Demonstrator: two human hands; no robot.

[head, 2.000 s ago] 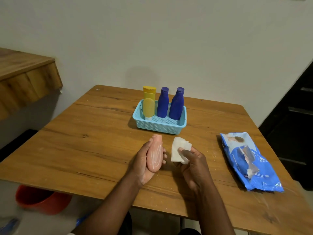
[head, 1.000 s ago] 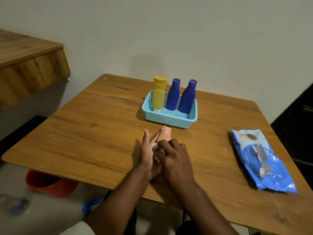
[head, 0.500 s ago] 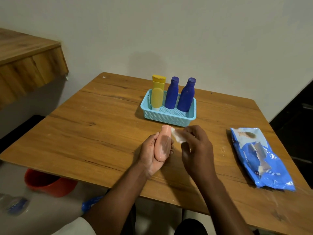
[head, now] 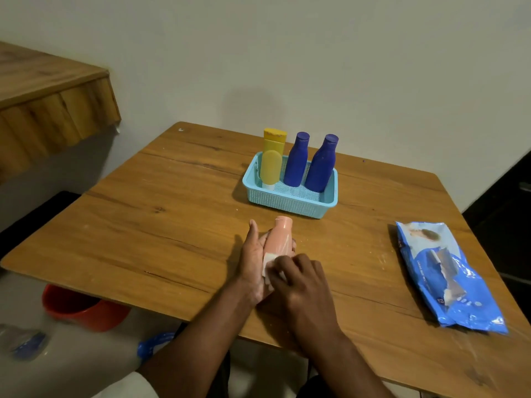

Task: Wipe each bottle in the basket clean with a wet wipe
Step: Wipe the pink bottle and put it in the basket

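Nearest the camera, both forearms reach in over the front edge of the worktop [head: 172, 231]. Right hand [head: 301, 285] lies knuckles up, its fingers curled down onto a white wipe [head: 268, 265] and pressing it against the lower part of a pink bottle [head: 278, 237] — only a folded edge of the wipe shows beside the fingertips. Left hand [head: 253, 262] cradles the bottle from below and from its left side, palm up, thumb pointing away from the person, fingers wrapped under the body so that their tips show at the bottle's right. The bottle lies tilted, cap end pointing away toward the basket [head: 290, 201], its base hidden under the right hand.

Off to the right, well apart from the hands, a blue wipes pack [head: 448, 277] lies flat on the worktop.

Just beyond the pink bottle's cap sits the light-blue basket, holding three upright bottles in a row along its back wall — a yellow bottle [head: 271, 159] at the left, then a blue bottle [head: 296, 160], then a second blue one [head: 321, 165] leaning slightly.

Below the worktop's left edge, a red bucket [head: 83, 308] stands on the floor.
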